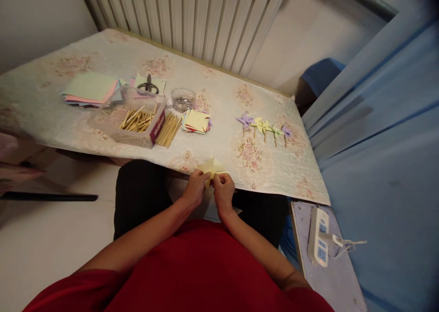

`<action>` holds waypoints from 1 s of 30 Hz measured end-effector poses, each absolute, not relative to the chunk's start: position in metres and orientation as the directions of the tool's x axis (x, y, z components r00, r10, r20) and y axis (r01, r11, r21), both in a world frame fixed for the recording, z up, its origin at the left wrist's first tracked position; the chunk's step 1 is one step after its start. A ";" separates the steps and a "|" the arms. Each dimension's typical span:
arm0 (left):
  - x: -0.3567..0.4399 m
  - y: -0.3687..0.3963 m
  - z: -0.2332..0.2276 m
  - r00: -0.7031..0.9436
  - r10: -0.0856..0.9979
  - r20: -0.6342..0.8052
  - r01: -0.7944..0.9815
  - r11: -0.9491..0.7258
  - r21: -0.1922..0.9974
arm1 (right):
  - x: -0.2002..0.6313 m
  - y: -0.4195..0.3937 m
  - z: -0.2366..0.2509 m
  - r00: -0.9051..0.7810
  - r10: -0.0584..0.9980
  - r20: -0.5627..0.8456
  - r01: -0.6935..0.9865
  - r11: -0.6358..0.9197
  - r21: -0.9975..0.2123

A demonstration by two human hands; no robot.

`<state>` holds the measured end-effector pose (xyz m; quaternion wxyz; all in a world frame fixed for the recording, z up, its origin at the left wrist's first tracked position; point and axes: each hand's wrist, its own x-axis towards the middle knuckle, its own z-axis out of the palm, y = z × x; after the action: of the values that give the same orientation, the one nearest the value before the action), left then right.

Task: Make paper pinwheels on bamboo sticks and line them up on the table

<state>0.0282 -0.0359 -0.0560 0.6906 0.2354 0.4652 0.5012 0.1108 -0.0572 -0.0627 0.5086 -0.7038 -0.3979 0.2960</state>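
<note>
At the table's front edge, a yellow paper pinwheel (213, 164) is pinched between my two hands. My left hand (197, 184) grips its left side with closed fingers. On the right side, my right hand (223, 187) is also closed on the paper. Just beyond lies a small stack of cut paper squares (196, 121), a yellow one on top. To its left is a row of wooden sticks (169, 130) beside a clear plastic box (133, 140) holding more sticks. Several finished-looking pinwheels (263, 125) on sticks lie in a row to the right.
Farther back are a small clear dish of metal pins (183, 102), black-handled scissors (148, 87) and a stack of coloured paper (91, 88). A power strip (318, 236) with a plugged-in cord lies on a side surface at right. A blue curtain (384, 165) hangs along the right.
</note>
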 end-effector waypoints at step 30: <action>0.026 -0.037 -0.056 0.081 0.915 -0.396 -0.441 0.389 0.809 | 0.114 -0.061 -0.049 0.408 0.908 -0.095 0.225 -0.201 -0.954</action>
<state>0.0256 -0.0372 -0.0562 0.6899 0.2537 0.4673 0.4912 0.1137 -0.0608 -0.0491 0.4799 -0.6882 -0.4114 0.3561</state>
